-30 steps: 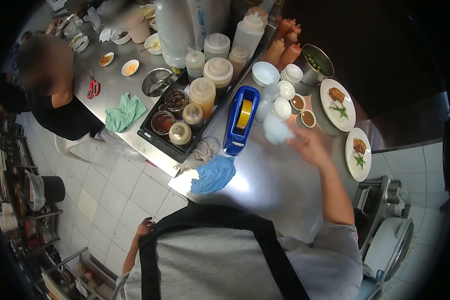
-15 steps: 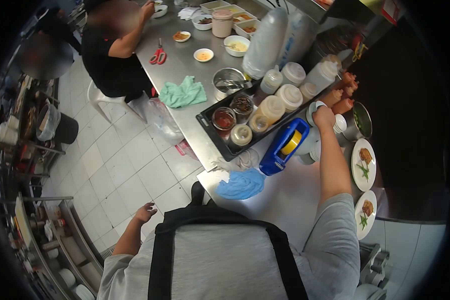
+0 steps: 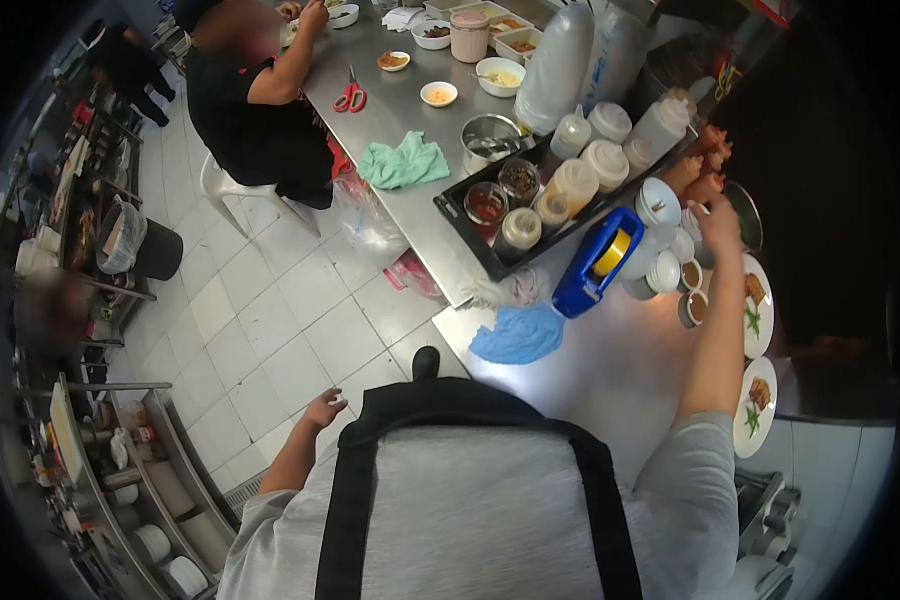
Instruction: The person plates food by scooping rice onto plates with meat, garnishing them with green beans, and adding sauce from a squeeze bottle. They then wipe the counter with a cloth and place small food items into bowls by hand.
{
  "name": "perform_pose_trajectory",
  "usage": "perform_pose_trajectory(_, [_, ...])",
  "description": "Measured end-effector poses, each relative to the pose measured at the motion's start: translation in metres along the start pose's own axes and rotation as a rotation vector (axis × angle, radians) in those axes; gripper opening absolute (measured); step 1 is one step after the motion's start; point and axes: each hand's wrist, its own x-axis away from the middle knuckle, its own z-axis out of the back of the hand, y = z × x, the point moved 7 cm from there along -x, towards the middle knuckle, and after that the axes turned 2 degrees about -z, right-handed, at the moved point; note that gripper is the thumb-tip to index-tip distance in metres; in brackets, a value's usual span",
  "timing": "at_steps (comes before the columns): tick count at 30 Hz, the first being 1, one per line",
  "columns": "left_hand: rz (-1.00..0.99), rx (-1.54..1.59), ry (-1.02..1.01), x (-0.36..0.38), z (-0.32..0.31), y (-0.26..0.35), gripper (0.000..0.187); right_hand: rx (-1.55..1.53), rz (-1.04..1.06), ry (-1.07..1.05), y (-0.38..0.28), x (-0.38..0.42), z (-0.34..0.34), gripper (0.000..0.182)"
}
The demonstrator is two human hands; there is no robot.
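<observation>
My right hand (image 3: 717, 228) reaches over the far right of the worktop, its fingers bent down among small white bowls and cups. What lies under its fingertips is hidden. Just left of it stands a white bowl (image 3: 657, 203) with a utensil or small item inside. Stacked white cups (image 3: 662, 272) and two small cups of brown sauce (image 3: 692, 308) sit nearer me. A metal pot (image 3: 748, 215) is partly behind the hand. My left hand (image 3: 327, 406) hangs over the tiled floor, fingers loosely apart; a pale patch shows at the fingertips.
A blue tape dispenser (image 3: 598, 262), blue cloth (image 3: 518, 335) and black tray (image 3: 502, 262) of sauce bottles and jars lie ahead. Two plates (image 3: 753, 428) with food line the right edge. Across the table sits a person (image 3: 250, 130), near red scissors (image 3: 350, 97) and a green cloth (image 3: 403, 162).
My right hand has moved off the white bowl, rightward towards the pot, uncovering the bowl and sauce cups. My left hand has risen slightly. The whole view has shifted, and someone stands at the far left.
</observation>
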Motion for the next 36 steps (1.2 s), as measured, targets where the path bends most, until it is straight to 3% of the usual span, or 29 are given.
perform_pose_trajectory(3, [-0.099, -0.127, 0.082, -0.012, 0.017, 0.028, 0.065, -0.051, -0.028, 0.047, 0.031, 0.061, 0.038, 0.043])
perform_pose_trajectory(5, [-0.337, -0.208, 0.301, -0.030, 0.049, 0.071, 0.073, -0.115, -0.046, 0.054, 0.044, 0.113, 0.052, 0.044])
perform_pose_trajectory(8, [-0.709, -0.238, 0.558, -0.007, 0.119, 0.242, 0.077, -0.157, -0.172, 0.053, 0.040, 0.190, 0.062, 0.042])
perform_pose_trajectory(12, [-1.140, -0.472, 0.672, -0.004, 0.169, 0.419, 0.058, -0.323, -0.230, 0.054, 0.005, 0.264, 0.032, 0.036])
perform_pose_trajectory(14, [-1.094, -0.675, 0.735, -0.019, 0.177, 0.465, 0.057, -0.287, -0.219, 0.068, -0.024, 0.293, 0.006, 0.028])
perform_pose_trajectory(16, [-1.115, -0.800, 0.743, -0.047, 0.178, 0.483, 0.049, -0.359, -0.275, 0.048, -0.054, 0.313, -0.023, 0.024])
perform_pose_trajectory(18, [-1.123, -0.739, 0.444, -0.098, 0.187, 0.485, 0.038, -0.402, -0.267, 0.069, -0.086, 0.325, -0.045, 0.023])
perform_pose_trajectory(23, [-1.224, -0.530, 0.495, -0.107, 0.224, 0.551, 0.030, -0.537, -0.300, 0.065, -0.164, 0.318, -0.097, 0.023])
perform_pose_trajectory(26, [-1.349, -0.667, 0.466, -0.138, 0.208, 0.565, 0.034, -0.417, -0.343, 0.244, -0.207, 0.293, -0.120, 0.024])
perform_pose_trajectory(27, [-1.399, -0.704, 0.383, -0.161, 0.196, 0.561, 0.039, -0.275, -0.357, 0.252, -0.222, 0.284, -0.126, 0.026])
perform_pose_trajectory(29, [-1.437, -0.661, 0.418, -0.154, 0.190, 0.554, 0.039, 0.006, -0.380, 0.259, -0.247, 0.271, -0.135, 0.029])
perform_pose_trajectory(32, [-1.509, -0.641, 0.323, -0.125, 0.178, 0.525, 0.039, -0.118, -0.352, 0.250, -0.230, 0.279, -0.167, 0.030])
perform_pose_trajectory(36, [-1.559, -0.567, -0.019, -0.074, 0.184, 0.476, 0.037, -0.193, -0.423, 0.233, -0.210, 0.282, -0.168, 0.021])
